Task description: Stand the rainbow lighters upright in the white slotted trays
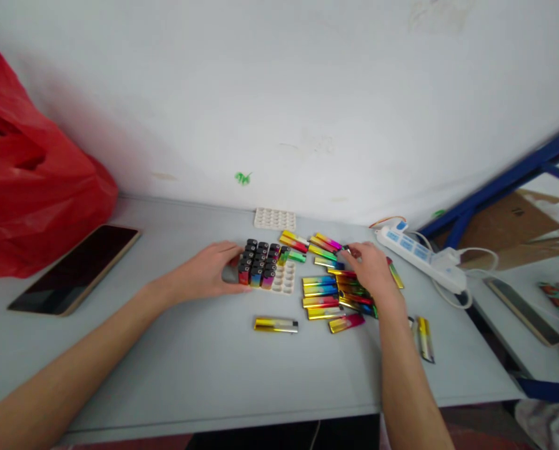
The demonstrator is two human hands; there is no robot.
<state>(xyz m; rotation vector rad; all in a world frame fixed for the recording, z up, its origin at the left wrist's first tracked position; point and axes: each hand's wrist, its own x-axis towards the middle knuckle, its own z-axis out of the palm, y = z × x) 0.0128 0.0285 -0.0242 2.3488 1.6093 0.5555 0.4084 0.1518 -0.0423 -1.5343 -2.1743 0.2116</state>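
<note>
My left hand [208, 270] curls round the left end of a white holed tray [283, 279], thumb at its front corner and fingers behind. Several lighters [260, 262] stand upright in the tray's left part with black tops up; holes on the right side show bare. My right hand [369, 267] is over a pile of loose shiny lighters [320, 290], thumb and fingers pinched at the black end of a pink-and-yellow lighter [328, 242]. Part of the pile is hidden under that hand. One yellow-and-silver lighter [275, 324] lies apart in front of the tray.
A second white holed tray [274, 219] lies by the wall. A power strip [422, 257] with cables is at right, near a blue metal frame [508, 181]. On the left are a dark-screened phone or tablet [80, 269] and a red plastic bag [35, 187]. Another phone [523, 311] lies beyond the frame.
</note>
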